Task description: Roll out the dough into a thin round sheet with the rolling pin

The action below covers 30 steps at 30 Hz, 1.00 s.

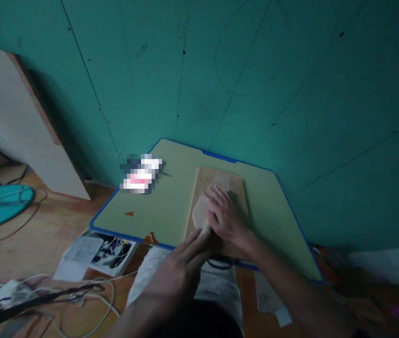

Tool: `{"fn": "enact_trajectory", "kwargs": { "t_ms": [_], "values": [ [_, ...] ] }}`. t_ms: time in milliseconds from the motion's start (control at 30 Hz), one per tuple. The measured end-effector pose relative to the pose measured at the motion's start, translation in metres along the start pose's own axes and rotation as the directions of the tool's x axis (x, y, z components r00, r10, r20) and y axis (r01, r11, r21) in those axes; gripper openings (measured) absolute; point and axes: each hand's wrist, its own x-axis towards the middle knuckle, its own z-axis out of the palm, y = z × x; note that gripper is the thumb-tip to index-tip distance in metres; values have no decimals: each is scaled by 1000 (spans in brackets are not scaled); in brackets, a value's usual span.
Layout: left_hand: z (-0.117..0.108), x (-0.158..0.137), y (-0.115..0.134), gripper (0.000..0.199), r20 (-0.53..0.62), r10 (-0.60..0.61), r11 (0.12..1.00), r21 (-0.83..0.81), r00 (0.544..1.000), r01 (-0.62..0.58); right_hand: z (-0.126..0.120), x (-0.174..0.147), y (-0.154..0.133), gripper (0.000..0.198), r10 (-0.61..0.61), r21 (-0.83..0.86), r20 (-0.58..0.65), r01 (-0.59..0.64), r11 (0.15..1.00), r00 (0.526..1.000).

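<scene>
A thin, pale, floury sheet of what looks like dough (200,210) lies on a wooden board (193,199). My right hand (222,213) rests palm down over its right side, fingers stretched out towards the far end of the board. Just below, my left hand (189,258) reaches over the board's near edge, its fingers close together. A short pale piece between the two hands could be a floured fingertip or the end of a stick; I cannot tell which. What lies under my right palm is hidden.
The board lies on a small pale-green table (171,188) with a blue rim, against a green wall (199,94). A blurred-out packet (142,176) and an orange scrap (129,214) lie on its left. Cables, a box of items (115,253) and a teal round stool (5,204) stand left.
</scene>
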Motion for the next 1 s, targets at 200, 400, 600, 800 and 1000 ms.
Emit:
{"fn": "enact_trajectory", "kwargs": {
  "t_ms": [200, 400, 600, 800, 1000],
  "values": [
    [-31, -27, -34, 51, -141, -207, 973, 77, 968, 219, 19, 69, -34, 52, 68, 63, 34, -70, 996, 997],
    [-38, -12, -46, 49, -119, -285, 954, 58, 951, 293, 23, 96, -47, 44, 141, 75, 45, -144, 987, 989],
    [-25, 4, -26, 48, -75, -171, 980, 91, 982, 177, 9, 31, -30, 43, 30, 23, 15, -30, 999, 999],
    [-14, 12, -25, 51, -70, -137, 984, 103, 988, 144, 0, 6, -22, 50, 17, -1, 33, -17, 1000, 999],
    [-31, -1, -50, 36, -111, -248, 947, 183, 962, 265, 15, 72, -39, 52, 40, 15, 81, -41, 999, 996]
  ]
}}
